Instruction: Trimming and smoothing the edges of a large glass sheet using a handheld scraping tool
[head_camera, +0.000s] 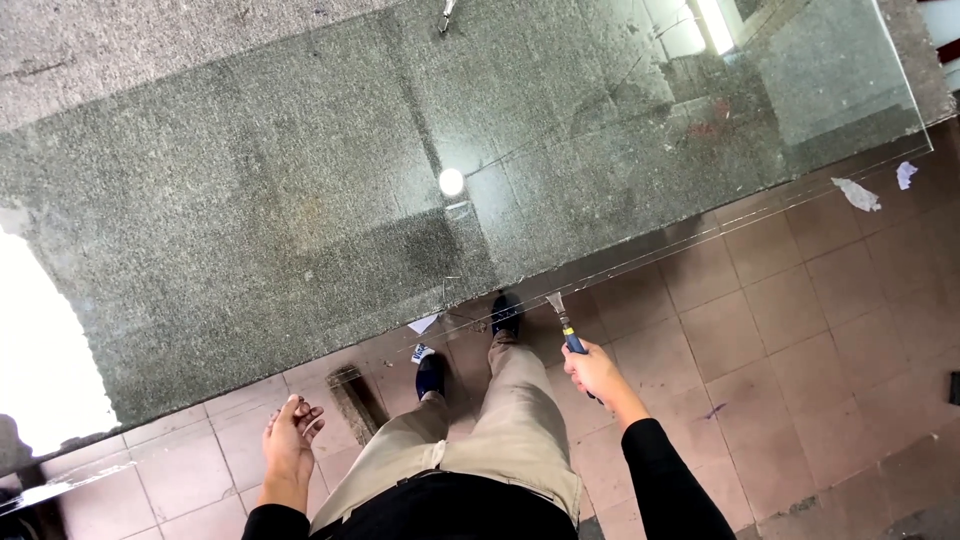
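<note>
Two hands: a person stands at the near edge of a large glass sheet (300, 200) lying over grey stone, tiled floor (800, 320) underfoot.
Right hand (592, 372): fingers closed round the blue handle of a scraper (565, 325), the grip buried in the fist.
Scraper: handle and blade stick out beyond the fingers, away from the person; the metal blade reaches the glass sheet's near edge, just right of the forward shoe (505, 315).
Left hand (291, 440): empty, fingers loosely curled, hanging over the floor tiles, well apart from the scraper.
Near edge: a scrap of white paper (422, 324) lies by the glass, close to the other shoe (430, 372).
Far right corner: two more paper scraps (858, 194) on the tiles.
</note>
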